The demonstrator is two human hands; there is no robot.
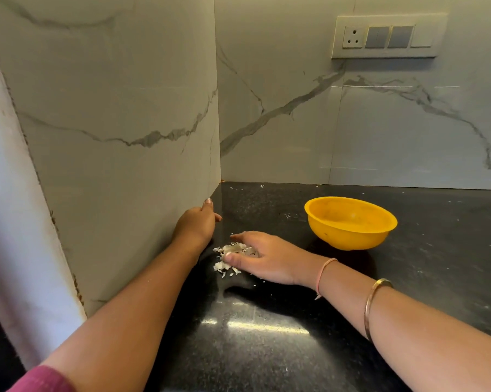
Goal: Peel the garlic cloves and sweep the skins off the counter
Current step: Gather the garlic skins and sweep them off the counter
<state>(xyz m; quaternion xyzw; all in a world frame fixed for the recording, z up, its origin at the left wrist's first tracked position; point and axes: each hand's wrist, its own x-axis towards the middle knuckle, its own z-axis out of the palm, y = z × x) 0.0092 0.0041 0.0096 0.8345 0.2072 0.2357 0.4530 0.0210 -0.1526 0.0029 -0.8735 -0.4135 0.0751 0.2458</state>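
Marble walls [119,108] meet in a corner above a black counter [267,335], which is flecked with small white scraps. At 7 o'clock in the view a maroon sleeve [40,380] ends the left arm, which runs along the side wall. The left hand [194,224] stands on its edge where wall and counter meet, with the thumb up against the marble and one fingertip showing on the counter. Its other fingers are hidden behind its back, so whether they are spread or curled cannot be told.

At 4 o'clock from that hand lies a pile of garlic skins [227,263] on the counter. The right hand [262,257] is over it, palm down, fingers together and nearly straight, thumb spread wide. The pile sits between thumb and fingers, touching both. A pink thread [325,274] circles the wrist, and a bangle [375,304] sits farther up the arm.

At 2 o'clock from the right hand a yellow bowl [350,222] stands upright, apart from the hand. At 1 o'clock in the view a switch plate [388,36] is on the back wall.
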